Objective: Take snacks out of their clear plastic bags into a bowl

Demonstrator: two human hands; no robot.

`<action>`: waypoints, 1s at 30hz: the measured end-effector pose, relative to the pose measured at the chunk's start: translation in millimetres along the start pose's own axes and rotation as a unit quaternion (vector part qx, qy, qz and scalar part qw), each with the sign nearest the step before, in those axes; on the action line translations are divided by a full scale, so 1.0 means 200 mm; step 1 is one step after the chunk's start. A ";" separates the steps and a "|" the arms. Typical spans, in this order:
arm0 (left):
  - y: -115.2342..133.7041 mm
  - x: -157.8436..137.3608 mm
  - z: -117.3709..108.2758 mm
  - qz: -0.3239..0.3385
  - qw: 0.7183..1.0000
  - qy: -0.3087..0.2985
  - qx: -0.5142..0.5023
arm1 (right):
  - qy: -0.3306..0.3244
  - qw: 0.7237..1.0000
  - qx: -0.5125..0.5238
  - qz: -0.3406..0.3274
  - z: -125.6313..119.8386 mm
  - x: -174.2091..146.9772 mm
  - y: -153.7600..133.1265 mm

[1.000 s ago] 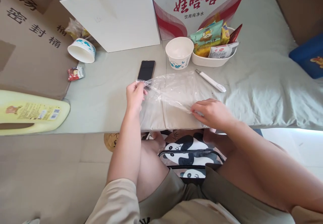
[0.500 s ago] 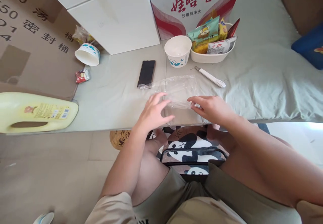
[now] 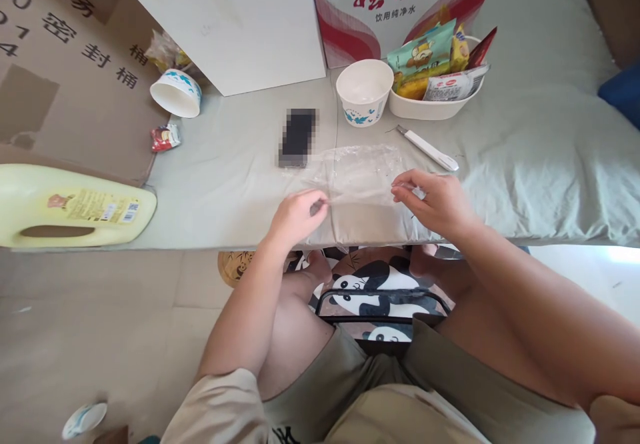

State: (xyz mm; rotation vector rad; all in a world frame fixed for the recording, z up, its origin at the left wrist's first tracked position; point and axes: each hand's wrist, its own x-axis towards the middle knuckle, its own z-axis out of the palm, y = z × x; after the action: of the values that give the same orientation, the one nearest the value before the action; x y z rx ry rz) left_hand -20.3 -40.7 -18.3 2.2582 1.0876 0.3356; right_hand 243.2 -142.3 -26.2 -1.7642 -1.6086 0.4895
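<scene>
Light, even pull seems best; jerks risk creasing. Left hand: wrist bent inward, thumb and forefinger together, seemingly on the film edge. Right hand, farther: back upward, fingertips clamped on its right side. Film lies wrinkled on the cloth, between and beyond them.

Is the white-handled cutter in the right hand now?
No, the white-handled cutter lies on the cloth beyond the right hand, which is at the clear plastic.
</scene>
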 end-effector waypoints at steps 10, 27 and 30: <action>-0.07 0.05 -0.11 -0.113 0.910 0.214 -0.335 | 0.151 0.981 0.102 0.067 0.01 0.04 0.07; -0.10 0.12 -0.04 -0.227 0.913 0.204 -0.271 | 0.074 0.975 0.166 0.128 0.02 0.04 0.07; -0.14 0.13 -0.03 -0.231 0.922 0.189 -0.248 | 0.074 0.981 0.134 0.118 0.04 0.05 0.10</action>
State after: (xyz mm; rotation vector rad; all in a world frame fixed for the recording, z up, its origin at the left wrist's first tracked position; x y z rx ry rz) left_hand -23.8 -4.8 -32.4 1.4688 1.4907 0.7679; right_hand 253.0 -130.4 -43.9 -1.7479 -1.1765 0.6373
